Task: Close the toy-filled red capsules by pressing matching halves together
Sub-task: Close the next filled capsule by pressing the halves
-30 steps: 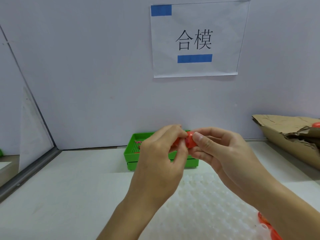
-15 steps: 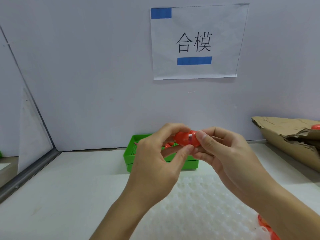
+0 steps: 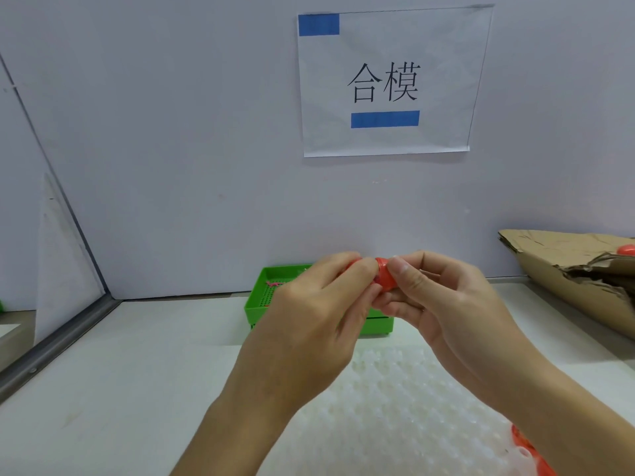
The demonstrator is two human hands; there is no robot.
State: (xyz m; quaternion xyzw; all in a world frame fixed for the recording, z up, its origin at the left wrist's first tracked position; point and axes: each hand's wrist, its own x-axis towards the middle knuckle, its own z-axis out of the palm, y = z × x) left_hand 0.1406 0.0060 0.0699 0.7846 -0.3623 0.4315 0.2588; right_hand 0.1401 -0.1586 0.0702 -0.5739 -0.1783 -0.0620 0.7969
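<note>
Fingers of both our hands are curled around one red capsule (image 3: pixel 385 278), held in the air above the table (image 3: pixel 137 389) in front of the green tray (image 3: pixel 256 305). Our left hand (image 3: pixel 309 324) pinches the capsule's left end between thumb and forefinger, hiding most of that half. Our right hand (image 3: pixel 443 304) grips the right half, thumb on its near side and the other fingers wrapped behind. Whether the two halves are fully seated we cannot tell, since our fingers cover the seam. Below our hands lies a white dimpled tray (image 3: pixel 395 407), with more red capsules (image 3: pixel 522 444) at its lower right corner by our right wrist. At right sits a torn cardboard box (image 3: pixel 556 259) with another red piece (image 3: pixel 626 250) in it. A paper sign (image 3: pixel 388 80) hangs on the wall.
</note>
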